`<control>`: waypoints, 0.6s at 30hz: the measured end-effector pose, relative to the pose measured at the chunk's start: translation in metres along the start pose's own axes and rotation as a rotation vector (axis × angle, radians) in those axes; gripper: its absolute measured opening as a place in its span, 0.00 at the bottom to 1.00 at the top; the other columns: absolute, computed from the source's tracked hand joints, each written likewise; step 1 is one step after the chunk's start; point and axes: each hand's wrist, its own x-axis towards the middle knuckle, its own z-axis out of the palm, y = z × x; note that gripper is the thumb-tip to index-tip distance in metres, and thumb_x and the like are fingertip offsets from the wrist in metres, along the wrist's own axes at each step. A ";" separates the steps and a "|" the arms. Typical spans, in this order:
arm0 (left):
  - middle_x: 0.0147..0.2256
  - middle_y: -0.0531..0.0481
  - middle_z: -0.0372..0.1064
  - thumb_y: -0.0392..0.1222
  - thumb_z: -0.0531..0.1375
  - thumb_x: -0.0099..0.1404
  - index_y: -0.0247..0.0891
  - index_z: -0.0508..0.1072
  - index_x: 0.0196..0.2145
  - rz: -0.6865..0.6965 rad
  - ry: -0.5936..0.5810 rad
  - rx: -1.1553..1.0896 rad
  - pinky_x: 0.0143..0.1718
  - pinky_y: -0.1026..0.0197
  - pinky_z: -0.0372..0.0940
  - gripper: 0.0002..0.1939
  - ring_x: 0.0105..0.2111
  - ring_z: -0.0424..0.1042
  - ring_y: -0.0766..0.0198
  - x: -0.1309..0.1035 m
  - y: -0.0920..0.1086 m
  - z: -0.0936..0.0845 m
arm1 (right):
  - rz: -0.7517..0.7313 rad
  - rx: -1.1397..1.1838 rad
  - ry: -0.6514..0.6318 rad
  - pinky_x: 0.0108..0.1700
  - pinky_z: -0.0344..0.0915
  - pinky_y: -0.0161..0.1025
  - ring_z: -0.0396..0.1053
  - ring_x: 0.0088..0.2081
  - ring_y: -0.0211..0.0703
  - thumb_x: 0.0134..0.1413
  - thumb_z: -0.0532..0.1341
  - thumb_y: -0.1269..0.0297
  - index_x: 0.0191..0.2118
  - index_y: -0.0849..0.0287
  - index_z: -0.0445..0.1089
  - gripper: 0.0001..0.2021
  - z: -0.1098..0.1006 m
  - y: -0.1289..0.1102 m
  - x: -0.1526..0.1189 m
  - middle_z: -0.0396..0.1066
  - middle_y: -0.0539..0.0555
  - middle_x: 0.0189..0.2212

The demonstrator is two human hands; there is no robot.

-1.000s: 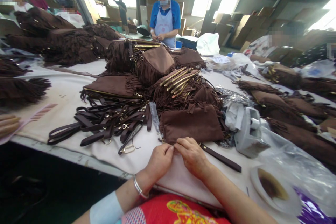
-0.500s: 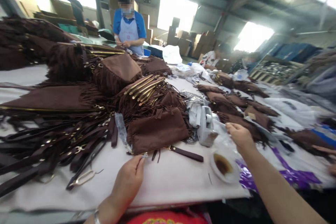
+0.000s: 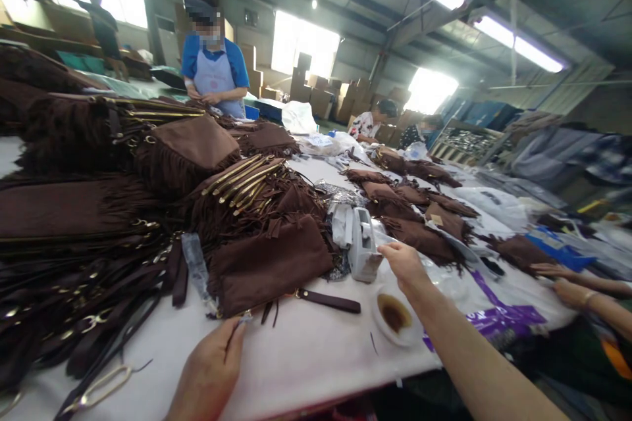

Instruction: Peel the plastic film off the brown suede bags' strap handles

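Observation:
A dark brown fringed pouch lies on the white table, a wrist strap coming off its near edge. My left hand is closed, thumb and finger pinching a small greyish piece at the pouch's near left corner by the zipper end. Right of the pouch stands a pale grey tape dispenser. My right hand reaches its front end with thumb and forefinger pinched together; what they hold, if anything, I cannot make out.
A white dish of brown liquid sits below my right wrist. Scissors and dark straps lie at left, stacked fringed bags behind. Purple packaging lies right. Another person's hands are at the right edge; a co-worker stands opposite.
My right hand has moved left to the tape dispenser's front end. My left hand stays pinched at the pouch corner. The view has turned right.

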 end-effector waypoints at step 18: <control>0.37 0.45 0.77 0.44 0.51 0.70 0.37 0.74 0.41 0.065 -0.022 0.024 0.41 0.59 0.71 0.14 0.36 0.77 0.58 -0.009 0.009 -0.001 | -0.129 -0.490 -0.323 0.31 0.57 0.37 0.65 0.26 0.41 0.43 0.59 0.65 0.20 0.58 0.72 0.08 -0.002 -0.020 -0.052 0.71 0.52 0.19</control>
